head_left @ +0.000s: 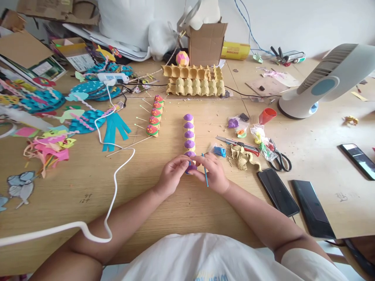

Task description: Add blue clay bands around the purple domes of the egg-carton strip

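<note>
In front of me stands a strip of egg carton cups (pixel 189 134), each domed top covered in purple clay. My left hand (pixel 173 174) is closed at the strip's near end, thumb and fingers pressed together. A little blue shows by its thumb tip; what it pinches, I cannot make out. Between the fingers of my right hand (pixel 215 171) is a thin blue clay tool (pixel 205 171), pointing down toward me. That hand's thumb reaches the nearest purple dome (pixel 191 168), which both hands partly cover. Farther left stands a finished-looking caterpillar strip (pixel 155 116) in orange, red and green.
Right of the strip lie a utility knife (pixel 238 144), torn carton scraps (pixel 241 158), blue clay (pixel 219 151), scissors (pixel 281 160) and phones (pixel 278 192). A white cable (pixel 115 175) crosses the left side. Egg cartons (pixel 195 86) and a fan (pixel 319 84) stand farther back.
</note>
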`<state>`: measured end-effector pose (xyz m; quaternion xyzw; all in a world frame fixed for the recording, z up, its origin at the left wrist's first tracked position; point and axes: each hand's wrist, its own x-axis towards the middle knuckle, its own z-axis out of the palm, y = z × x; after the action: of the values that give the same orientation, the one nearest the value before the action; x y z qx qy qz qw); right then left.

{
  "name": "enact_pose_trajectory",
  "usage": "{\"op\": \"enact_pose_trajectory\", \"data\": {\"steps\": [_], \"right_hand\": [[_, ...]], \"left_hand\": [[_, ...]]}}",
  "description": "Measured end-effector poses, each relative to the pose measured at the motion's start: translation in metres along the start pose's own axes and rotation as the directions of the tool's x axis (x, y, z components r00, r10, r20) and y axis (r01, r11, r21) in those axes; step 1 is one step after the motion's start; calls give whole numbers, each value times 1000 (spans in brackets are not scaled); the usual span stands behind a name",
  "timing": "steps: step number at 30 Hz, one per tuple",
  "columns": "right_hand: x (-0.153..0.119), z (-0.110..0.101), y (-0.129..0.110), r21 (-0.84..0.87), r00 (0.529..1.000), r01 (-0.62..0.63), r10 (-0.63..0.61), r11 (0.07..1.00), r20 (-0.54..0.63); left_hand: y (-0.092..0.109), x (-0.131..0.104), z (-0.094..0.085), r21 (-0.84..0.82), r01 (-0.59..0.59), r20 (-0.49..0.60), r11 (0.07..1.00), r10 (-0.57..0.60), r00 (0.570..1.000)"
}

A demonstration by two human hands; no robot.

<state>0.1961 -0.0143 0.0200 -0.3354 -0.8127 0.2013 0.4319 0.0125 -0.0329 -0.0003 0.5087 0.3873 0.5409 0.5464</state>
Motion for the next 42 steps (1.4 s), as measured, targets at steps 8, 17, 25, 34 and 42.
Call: {"op": "enact_pose_trajectory", "data": {"steps": [8,17,25,34,42], "right_hand": [[0,3,2,24,986,135,-132,991,-104],[-2,3,8,-42,987,131,-134,991,-93],[-3,3,12,-70,981,177,-181,982,-62],[-1,-6,9,96,966,-145,162,985,-202],[0,-4,5,239,991,-134,129,962,35]], "left_hand": [[4,-5,-5,216,-203,73,955,191,979],[4,-4,-3,253,-181,29,950,179,983],[10,-2,-4,361,-236,50,902,234,971],[6,4,-8,366,-216,-200,905,303,932],[11,4,-7,545,-375,89,750,393,915]]}}
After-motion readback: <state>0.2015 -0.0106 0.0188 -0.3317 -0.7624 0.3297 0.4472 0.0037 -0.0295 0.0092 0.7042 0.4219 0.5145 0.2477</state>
